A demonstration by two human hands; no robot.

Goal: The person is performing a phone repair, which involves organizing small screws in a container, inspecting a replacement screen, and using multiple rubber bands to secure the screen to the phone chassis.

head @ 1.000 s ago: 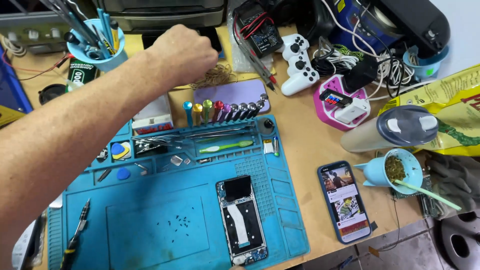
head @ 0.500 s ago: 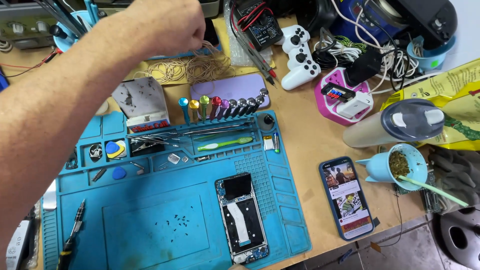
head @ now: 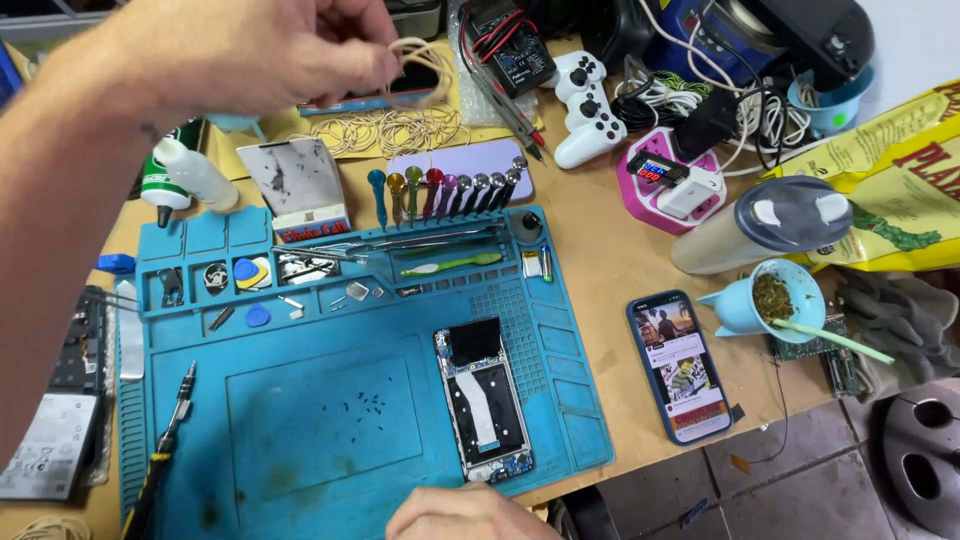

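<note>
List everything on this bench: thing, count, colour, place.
repair mat: one, blue, centre
opened phone: one, back off, on the mat
loose screws: several, dark, mid-mat
screwdrivers: about eight, coloured handles, mat's far edge
lit phone: one, dark, right of mat
game controller: one, white, far side
rubber bands: heap, tan, far side
cup: one, light blue, right
left hand: grip on a rubber band
right hand: at the near edge, below the opened phone
</note>
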